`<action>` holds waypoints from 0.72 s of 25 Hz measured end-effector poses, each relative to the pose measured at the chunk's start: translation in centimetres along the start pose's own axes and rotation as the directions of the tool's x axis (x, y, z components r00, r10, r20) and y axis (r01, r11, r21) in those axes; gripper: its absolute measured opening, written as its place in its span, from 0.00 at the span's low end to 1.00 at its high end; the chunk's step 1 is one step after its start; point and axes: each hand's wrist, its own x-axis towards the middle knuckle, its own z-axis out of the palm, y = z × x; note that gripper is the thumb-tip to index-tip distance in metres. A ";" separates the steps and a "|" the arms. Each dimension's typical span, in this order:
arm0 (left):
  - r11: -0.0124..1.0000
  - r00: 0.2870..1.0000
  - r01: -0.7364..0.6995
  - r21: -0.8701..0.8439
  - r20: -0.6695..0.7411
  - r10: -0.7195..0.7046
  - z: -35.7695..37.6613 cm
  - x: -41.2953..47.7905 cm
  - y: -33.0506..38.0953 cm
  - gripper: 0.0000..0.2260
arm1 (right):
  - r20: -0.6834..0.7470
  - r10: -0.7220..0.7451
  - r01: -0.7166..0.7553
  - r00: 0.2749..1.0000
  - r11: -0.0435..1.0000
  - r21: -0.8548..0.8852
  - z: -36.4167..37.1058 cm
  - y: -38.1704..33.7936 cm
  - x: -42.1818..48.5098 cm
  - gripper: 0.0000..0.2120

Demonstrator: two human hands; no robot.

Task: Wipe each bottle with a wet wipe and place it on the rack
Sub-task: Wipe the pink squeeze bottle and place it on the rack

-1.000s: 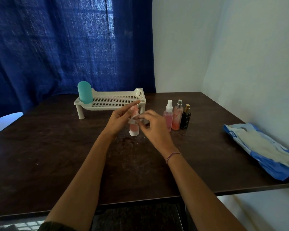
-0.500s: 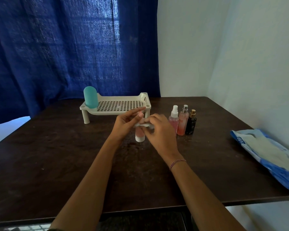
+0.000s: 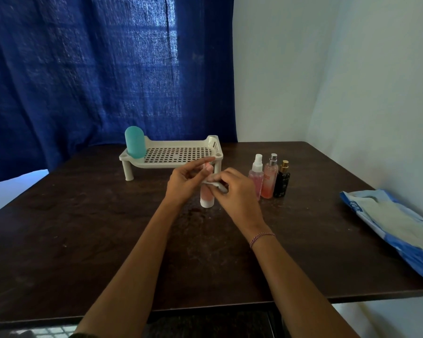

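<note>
Little has shifted since half a second ago: the pink bottle (image 3: pixel 206 195), white end down, stays upright between the hands, just in front of the white rack (image 3: pixel 181 152); whether it touches the dark table (image 3: pixel 83 240) cannot be told. The left hand (image 3: pixel 185 182) pinches its upper part, forefinger stretched out, while the right hand (image 3: pixel 238 192) curls round a wet wipe (image 3: pixel 214 186) pressed to the bottle's right side. Near the right hand a pink spray bottle (image 3: pixel 256 176), a peach bottle (image 3: pixel 269 179) and a black bottle (image 3: pixel 282 181) stand in a row. A teal bottle (image 3: pixel 134 142) stands on the rack's left end, and a blue wipe pack (image 3: pixel 388 225) lies at the table's right edge.

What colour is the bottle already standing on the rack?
The bottle is teal; the head view shows it best, on the rack.
</note>
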 end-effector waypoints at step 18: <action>0.982 0.985 0.107 0.157 -0.149 -0.083 0.1 -0.3 0.5 0.10 | 0.180 0.091 -0.089 0.979 0.996 -0.021 0.0 0.2 0.0 0.08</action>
